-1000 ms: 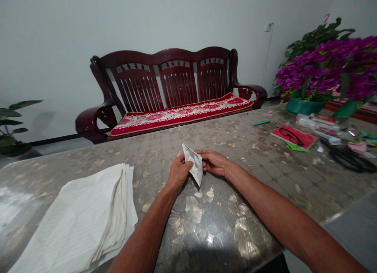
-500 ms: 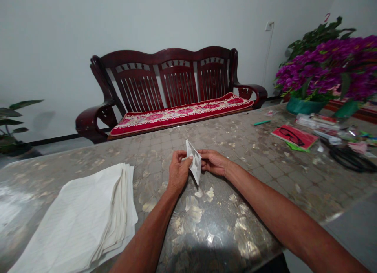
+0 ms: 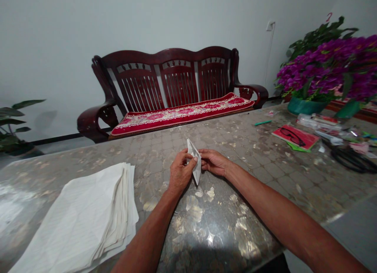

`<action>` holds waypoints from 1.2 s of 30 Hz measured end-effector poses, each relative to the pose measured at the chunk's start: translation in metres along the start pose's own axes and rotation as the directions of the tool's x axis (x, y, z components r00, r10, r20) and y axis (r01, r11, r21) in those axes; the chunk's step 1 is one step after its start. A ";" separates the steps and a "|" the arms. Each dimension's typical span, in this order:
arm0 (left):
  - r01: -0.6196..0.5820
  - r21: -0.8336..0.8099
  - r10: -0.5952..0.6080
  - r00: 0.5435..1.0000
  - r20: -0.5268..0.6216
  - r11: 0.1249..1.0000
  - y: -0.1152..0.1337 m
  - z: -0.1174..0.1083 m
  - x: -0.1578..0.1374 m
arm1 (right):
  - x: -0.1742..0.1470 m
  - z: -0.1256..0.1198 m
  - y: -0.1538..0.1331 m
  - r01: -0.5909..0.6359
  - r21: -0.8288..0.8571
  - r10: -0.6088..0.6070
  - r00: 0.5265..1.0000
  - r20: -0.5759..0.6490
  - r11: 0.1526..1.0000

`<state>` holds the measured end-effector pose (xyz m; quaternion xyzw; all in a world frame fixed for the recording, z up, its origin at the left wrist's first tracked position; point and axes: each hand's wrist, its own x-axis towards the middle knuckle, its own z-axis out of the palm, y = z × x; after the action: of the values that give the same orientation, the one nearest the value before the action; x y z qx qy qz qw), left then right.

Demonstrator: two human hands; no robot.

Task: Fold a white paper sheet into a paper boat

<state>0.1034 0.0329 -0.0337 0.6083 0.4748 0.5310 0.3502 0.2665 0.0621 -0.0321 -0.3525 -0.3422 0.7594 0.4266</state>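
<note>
A small folded white paper (image 3: 197, 174) with pointed ends is held upright over the table between my two hands. My left hand (image 3: 180, 170) pinches its near-left side, the thumb pressing on the inner fold. On the other side my right hand (image 3: 215, 162) grips the paper's right face with the fingertips; some of those fingers are hidden behind it. To the left of my left forearm lies a stack of white paper sheets (image 3: 79, 210).
The patterned table (image 3: 165, 147) carries a green pen (image 3: 262, 123), glasses (image 3: 291, 135) on a red booklet (image 3: 309, 138), a black cable (image 3: 352, 158) and purple flowers (image 3: 315, 68) at right. Behind stands a wooden bench (image 3: 176, 80) with a red cushion (image 3: 182, 114).
The left thumb and hand have shifted slightly right, and the folded paper looks narrower, pressed more closed. My right hand is nearly where it was.
</note>
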 end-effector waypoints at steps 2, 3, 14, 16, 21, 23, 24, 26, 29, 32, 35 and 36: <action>-0.084 0.113 0.082 0.996 0.023 0.990 0.002 -0.001 0.000 | -0.001 0.002 0.000 0.003 -0.008 -0.003 1.000 -0.015 1.000; -0.120 0.158 0.117 0.993 0.028 0.980 0.003 -0.001 0.000 | -0.002 0.003 -0.001 0.006 -0.012 -0.006 1.000 -0.021 1.000; -0.092 0.339 0.110 0.993 -0.034 0.936 0.003 0.002 0.000 | -0.004 0.004 -0.003 0.002 -0.023 -0.002 1.000 -0.006 1.000; -0.097 0.346 0.120 0.992 -0.046 0.933 0.003 0.002 0.001 | -0.003 0.004 -0.002 0.004 -0.012 -0.005 0.999 -0.037 1.000; -0.117 0.365 0.145 0.988 -0.051 0.924 0.004 0.002 0.001 | -0.003 0.003 -0.002 0.008 0.012 -0.007 0.999 -0.043 1.000; -0.115 0.362 0.144 0.988 -0.054 0.925 0.004 0.002 0.001 | -0.004 0.003 -0.003 0.009 0.021 -0.008 1.000 -0.029 1.000; -0.112 0.358 0.141 0.988 -0.056 0.927 0.004 0.002 0.001 | -0.004 0.003 -0.003 0.009 0.025 -0.008 1.000 -0.025 1.000; -0.107 0.344 0.137 0.988 -0.064 0.933 0.004 0.002 0.000 | -0.004 0.003 -0.004 0.004 0.030 -0.004 1.000 -0.017 1.000; -0.100 0.314 0.129 0.989 -0.073 0.944 0.004 0.002 0.000 | -0.003 0.002 -0.003 -0.004 0.025 0.004 1.000 -0.013 1.000; -0.099 0.310 0.123 0.991 -0.058 0.946 0.003 0.002 0.000 | -0.003 0.002 -0.002 0.008 0.014 -0.008 1.000 -0.029 1.000; -0.099 0.326 0.122 0.991 -0.051 0.940 0.002 0.002 0.000 | -0.004 0.004 0.000 0.028 -0.012 -0.029 0.998 -0.059 1.000; -0.098 0.337 0.124 0.991 -0.055 0.936 0.001 0.002 0.000 | -0.005 0.005 0.000 0.032 -0.029 -0.033 0.997 -0.068 0.999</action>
<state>0.1059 0.0331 -0.0327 0.6643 0.5355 0.4843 0.1935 0.2637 0.0564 -0.0285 -0.3786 -0.3438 0.7350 0.4453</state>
